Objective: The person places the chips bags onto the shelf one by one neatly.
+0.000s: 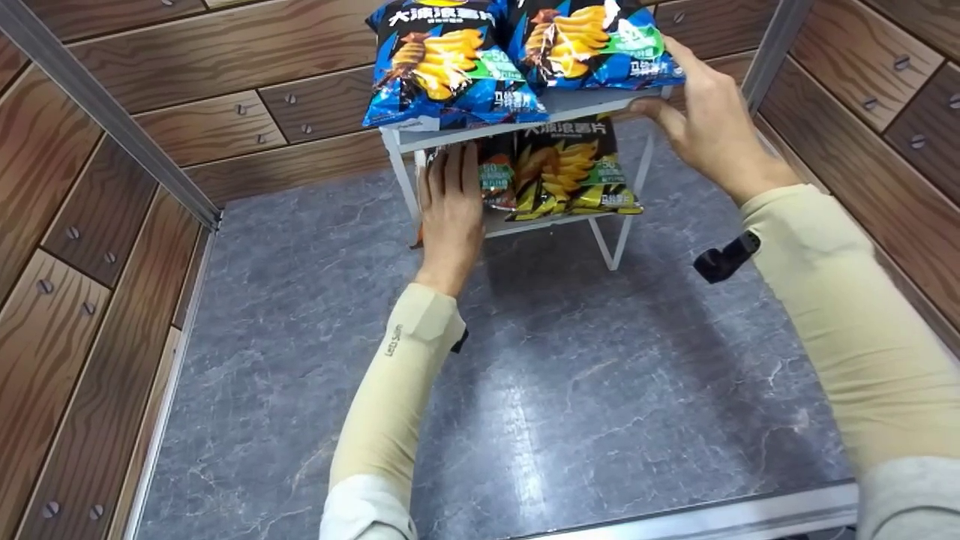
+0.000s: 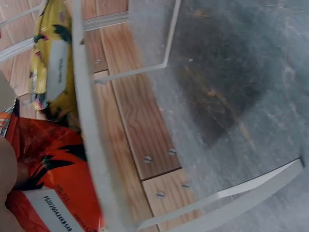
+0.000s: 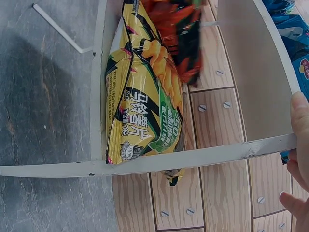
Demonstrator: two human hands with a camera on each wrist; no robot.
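On the lower shelf of a white two-tier rack [image 1: 585,107], my left hand [image 1: 454,217] grips a red bag of potato chips [image 2: 63,179], fingers over its front. The hand hides much of that bag in the head view; it looks blurred and tilted in the right wrist view. Beside it leans a yellow bag of potato chips [image 3: 140,96]. My right hand [image 1: 709,120] holds the right front corner of the top shelf, thumb at the shelf edge, fingers by a blue chip bag [image 1: 592,45]. A second blue chip bag [image 1: 450,67] lies left of that one.
Grey marbled floor [image 1: 300,337] spreads under and in front of the rack. Wood-patterned walls [image 1: 187,75] with metal corner strips enclose it at the back and sides. A metal edge [image 1: 712,517] crosses the floor at the near side.
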